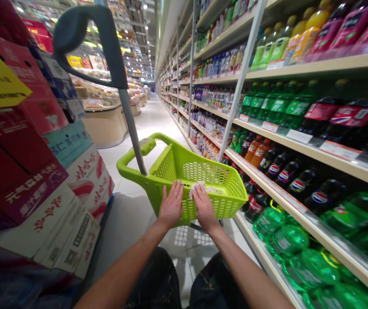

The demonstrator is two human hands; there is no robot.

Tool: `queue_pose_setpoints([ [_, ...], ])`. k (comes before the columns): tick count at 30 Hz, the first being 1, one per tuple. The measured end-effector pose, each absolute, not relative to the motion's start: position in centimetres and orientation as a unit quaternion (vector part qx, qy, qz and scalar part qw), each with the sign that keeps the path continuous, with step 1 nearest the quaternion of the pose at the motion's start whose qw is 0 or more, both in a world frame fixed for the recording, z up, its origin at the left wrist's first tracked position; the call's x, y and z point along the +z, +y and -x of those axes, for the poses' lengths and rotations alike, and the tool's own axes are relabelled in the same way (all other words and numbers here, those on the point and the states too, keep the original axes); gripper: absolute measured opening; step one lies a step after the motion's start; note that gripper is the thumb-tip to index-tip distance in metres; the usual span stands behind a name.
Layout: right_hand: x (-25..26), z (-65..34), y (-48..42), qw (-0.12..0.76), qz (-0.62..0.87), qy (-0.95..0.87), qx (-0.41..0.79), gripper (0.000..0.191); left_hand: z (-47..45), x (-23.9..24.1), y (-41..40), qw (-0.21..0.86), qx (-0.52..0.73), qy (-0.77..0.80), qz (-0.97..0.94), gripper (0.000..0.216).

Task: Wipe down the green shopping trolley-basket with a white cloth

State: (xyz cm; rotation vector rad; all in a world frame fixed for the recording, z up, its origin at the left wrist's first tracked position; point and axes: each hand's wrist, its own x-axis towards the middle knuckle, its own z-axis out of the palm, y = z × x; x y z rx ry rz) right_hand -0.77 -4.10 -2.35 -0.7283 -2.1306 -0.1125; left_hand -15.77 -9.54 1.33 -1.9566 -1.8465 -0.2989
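In front of me stands a lime-green plastic shopping basket (229,201) with perforated walls and a long grey pull handle (129,120) rising at its left end. My left hand (172,204) lies flat against the near wall, fingers stretched out and touching the rim. Just right of it, my right hand (204,207) presses a crumpled whitish cloth (197,187) onto the same rim. Part of that cloth is hidden under the fingers. A little more whitish material shows inside the basket, too small to make out.
Shelves of soda bottles (300,103) line the right side, with large green bottles (312,266) at the bottom. Stacked drink cartons (84,184) rise close on the left. A tiled aisle (148,111) runs ahead past a rounded display counter (103,124).
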Motion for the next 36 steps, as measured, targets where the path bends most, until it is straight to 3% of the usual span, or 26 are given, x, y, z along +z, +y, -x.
queue_pose_setpoints([
  [9,-5.7,-9.0,-1.1,0.448,0.478,-0.749,-0.093,0.051,14.3,1.7,-9.0,0.157,-0.102,-0.676,0.713,0.061],
  [15,-5.4,-7.1,-1.4,0.419,0.408,-0.808,-0.073,0.050,12.6,1.7,-8.4,0.120,-0.089,-0.670,0.727,0.061],
  [22,-6.5,-11.8,0.0,0.444,0.509,-0.727,-0.123,0.046,12.4,1.4,-8.3,0.117,-0.086,-0.673,0.725,0.065],
  [28,-6.0,-8.9,-0.9,0.397,0.414,-0.815,-0.087,0.050,11.9,1.3,-8.1,0.110,-0.081,-0.668,0.731,0.066],
  [36,-6.7,-12.2,-0.7,0.435,0.475,-0.758,-0.102,0.055,11.4,0.9,-8.1,0.119,-0.085,-0.671,0.727,0.067],
])
